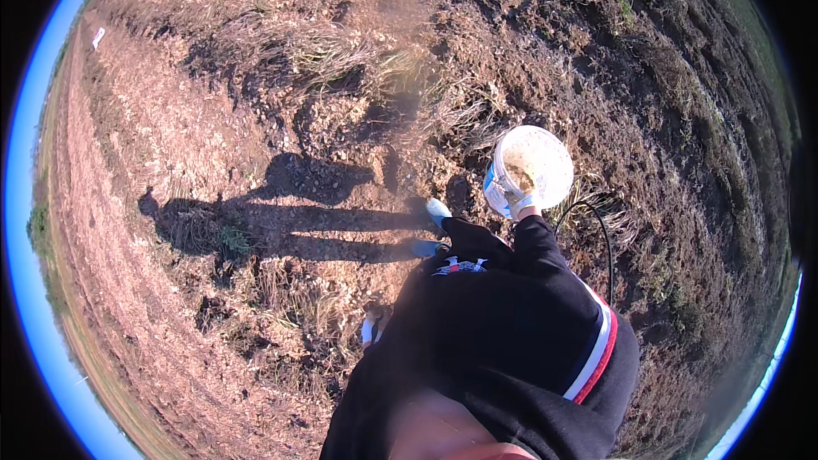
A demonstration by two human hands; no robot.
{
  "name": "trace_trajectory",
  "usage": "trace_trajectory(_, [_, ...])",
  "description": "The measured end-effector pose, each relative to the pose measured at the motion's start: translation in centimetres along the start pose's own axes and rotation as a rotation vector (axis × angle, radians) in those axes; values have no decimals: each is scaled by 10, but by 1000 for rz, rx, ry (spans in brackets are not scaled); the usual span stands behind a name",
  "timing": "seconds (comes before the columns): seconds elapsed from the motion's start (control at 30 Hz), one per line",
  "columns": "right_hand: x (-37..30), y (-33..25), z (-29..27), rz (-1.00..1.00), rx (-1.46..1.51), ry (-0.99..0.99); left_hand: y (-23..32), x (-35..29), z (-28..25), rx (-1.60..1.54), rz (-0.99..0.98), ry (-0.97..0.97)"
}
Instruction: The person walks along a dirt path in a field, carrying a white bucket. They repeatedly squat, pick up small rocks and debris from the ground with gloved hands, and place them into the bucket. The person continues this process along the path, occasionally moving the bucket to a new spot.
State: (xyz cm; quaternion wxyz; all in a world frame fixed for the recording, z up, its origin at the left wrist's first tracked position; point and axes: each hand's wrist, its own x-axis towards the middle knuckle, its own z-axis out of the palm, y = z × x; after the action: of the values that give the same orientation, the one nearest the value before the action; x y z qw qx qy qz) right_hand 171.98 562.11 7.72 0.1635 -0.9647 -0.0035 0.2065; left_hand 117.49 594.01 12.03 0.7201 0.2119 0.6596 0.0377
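Observation:
A white plastic bucket with blue marking on its side hangs or stands just ahead on my right. Brownish smears show on its inner wall. My right hand, in a pale glove, grips the bucket's near rim, the black sleeve behind it. Low on the other side, my left hand shows only as a small white-gloved patch beside my dark top. Its fingers are too small and too covered to make out.
My light-coloured shoes stand on rough brown soil. Clumps of dry stalks lie ahead. A thin black cable curves by my right arm. My long shadow falls leftward. A small white object lies far off.

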Motion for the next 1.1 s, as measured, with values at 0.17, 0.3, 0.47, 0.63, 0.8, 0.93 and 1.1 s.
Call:
trace_trajectory(0.17, [-12,48,0,30,46,136,26,10,12,131,-20,-47])
trace_trajectory(0.3, [-21,53,-5,161,29,112,73,24,18,222,1,-83])
trace_trajectory(0.47, [-53,90,-16,386,-14,40,128,54,64,275,-11,-165])
trace_trajectory(0.63, [-99,110,-4,524,-27,-46,173,86,107,228,-24,-256])
trace_trajectory(0.8, [-141,129,5,664,-27,-3,190,100,155,405,2,-385])
trace_trajectory(0.93, [-177,131,18,753,-4,2,192,99,157,876,177,-623])
trace_trajectory(1.1, [-198,106,18,780,41,-41,204,88,149,651,-18,-367])
